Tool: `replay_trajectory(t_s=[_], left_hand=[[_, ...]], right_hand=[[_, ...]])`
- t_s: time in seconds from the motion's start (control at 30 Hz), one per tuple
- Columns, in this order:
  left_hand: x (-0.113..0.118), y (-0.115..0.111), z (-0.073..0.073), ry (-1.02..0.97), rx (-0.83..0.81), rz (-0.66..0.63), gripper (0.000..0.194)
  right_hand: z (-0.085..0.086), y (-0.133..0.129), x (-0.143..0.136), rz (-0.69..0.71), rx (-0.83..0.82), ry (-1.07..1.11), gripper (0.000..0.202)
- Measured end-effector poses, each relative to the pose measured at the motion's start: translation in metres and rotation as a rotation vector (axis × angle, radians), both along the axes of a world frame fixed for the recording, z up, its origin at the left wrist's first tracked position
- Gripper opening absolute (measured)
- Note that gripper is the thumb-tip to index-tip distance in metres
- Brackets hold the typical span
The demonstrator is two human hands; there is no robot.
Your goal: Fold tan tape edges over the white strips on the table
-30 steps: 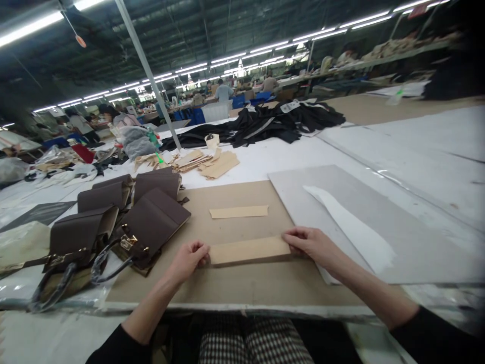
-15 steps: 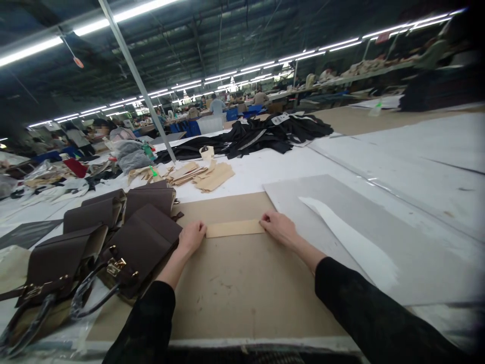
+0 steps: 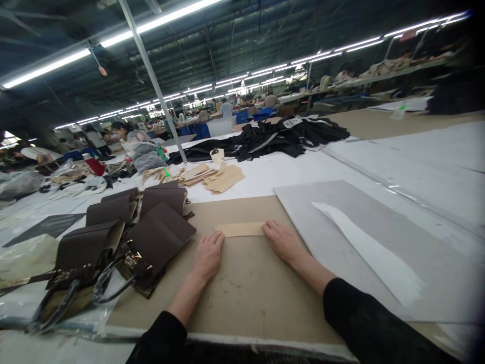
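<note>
At the centre of the frame, a tan strip lies flat on a brown board, the left hand touching its left end and the right hand its right. Dark brown bags (gold-coloured clasps on the nearest) lie at left. At right is a grey board; in the upper middle, tan pieces and a black heap rest on the white table.

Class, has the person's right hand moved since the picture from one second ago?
Yes: judged against the brown board, the right hand has moved forward, toward the board's far edge, and slightly left.
</note>
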State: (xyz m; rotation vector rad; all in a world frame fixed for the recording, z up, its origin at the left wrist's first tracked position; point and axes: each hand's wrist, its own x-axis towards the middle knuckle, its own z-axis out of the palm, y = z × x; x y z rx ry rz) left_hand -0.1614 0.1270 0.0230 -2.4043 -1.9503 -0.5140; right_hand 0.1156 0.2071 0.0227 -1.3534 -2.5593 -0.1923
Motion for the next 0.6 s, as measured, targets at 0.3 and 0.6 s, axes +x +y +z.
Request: replay_trajectory(t_s=[0.3,0.6], left_hand=[[0.007,-0.036,0.003,-0.084,0.062,0.1,0.029],[0.004,-0.15,0.028,-0.279,-0.051,0.124,0.027]], right_hand=[[-0.004,-0.006,0.003,-0.06,-0.021,0.067,0.037],[-0.015,-0.038,-0.001,0.04,-0.047,0.244,0.049]])
